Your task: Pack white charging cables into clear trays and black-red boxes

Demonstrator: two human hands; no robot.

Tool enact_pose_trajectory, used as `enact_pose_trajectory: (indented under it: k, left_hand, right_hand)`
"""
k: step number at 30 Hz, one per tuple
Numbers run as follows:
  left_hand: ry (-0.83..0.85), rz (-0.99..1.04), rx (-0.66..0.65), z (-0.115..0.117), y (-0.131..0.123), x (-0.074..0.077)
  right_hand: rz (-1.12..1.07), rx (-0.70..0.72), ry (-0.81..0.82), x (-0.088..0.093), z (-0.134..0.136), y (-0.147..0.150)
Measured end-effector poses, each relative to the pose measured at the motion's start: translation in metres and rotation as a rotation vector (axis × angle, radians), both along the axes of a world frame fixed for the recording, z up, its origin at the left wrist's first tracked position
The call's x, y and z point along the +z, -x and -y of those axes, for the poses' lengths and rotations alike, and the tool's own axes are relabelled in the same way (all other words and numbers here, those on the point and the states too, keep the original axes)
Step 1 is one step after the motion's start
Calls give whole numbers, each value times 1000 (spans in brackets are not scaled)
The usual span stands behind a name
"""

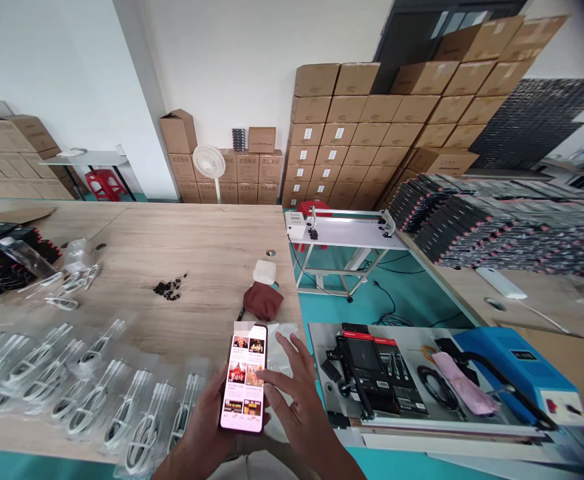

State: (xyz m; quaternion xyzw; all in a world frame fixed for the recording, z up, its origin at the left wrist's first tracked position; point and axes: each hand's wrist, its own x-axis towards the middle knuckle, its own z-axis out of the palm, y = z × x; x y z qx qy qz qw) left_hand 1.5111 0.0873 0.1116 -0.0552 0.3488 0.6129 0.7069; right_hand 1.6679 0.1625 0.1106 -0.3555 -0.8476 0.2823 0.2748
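One phone, left hand curled around it, right hand loosely spread, fingertip at screen

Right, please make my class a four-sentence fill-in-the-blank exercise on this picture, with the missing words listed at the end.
1. The left hand holds a ____ with a lit screen.
2. As pictured, a fingertip of the right hand is near the ____ edge of that screen.
3. The machine with a long black handle is mostly ____.
4. The stool under the small table at far left is ____.

Missing words: phone; right; blue; red.
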Motion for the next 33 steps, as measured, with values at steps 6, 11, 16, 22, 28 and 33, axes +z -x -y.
enact_pose_trajectory:
  k: [6,11,16,22,28,33]
  left_hand:
    - [14,-32,6,-1,1,0]
    - [3,-15,-3,0,1,-1]
    - [25,-12,9,-1,1,3]
    - [21,1,20,-1,1,3]
    - [12,5,27,-1,0,0]
    - [4,21,21,0,0,-2]
  right_hand:
    - [1,2,-16,0,0,1]
    - [4,2,14,-1,0,2]
    - [13,14,23,-2,1,2]
    - [33,25,-26,-2,2,2]
    - [27,27,-45,-1,2,1]
    - [12,26,-51,-3,2,1]
